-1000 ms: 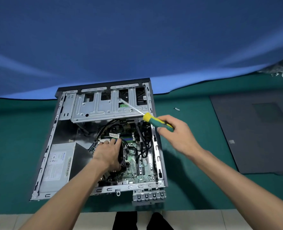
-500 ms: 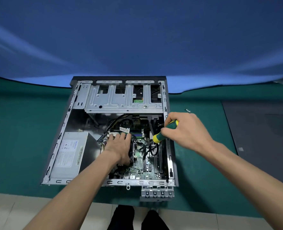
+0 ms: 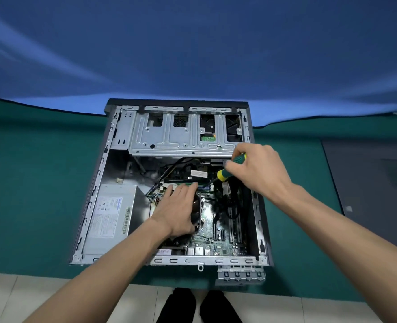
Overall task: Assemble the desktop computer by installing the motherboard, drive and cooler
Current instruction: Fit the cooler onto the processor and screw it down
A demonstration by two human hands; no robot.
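An open desktop case lies on its side on the green table. Inside it sits the green motherboard. My left hand rests flat on the black cooler, covering most of it. My right hand grips a green and yellow screwdriver, its shaft pointing down-left into the case near the memory slots; the tip is hidden among cables. A drive shows through the metal drive cage at the far end.
A grey power supply fills the case's near-left corner. Black cables run along the board's right side. A dark side panel lies on the table to the right. Blue cloth hangs behind.
My right hand has swung the screwdriver from pointing up at the drive cage to pointing down into the case by the motherboard. The left hand stays on the cooler.
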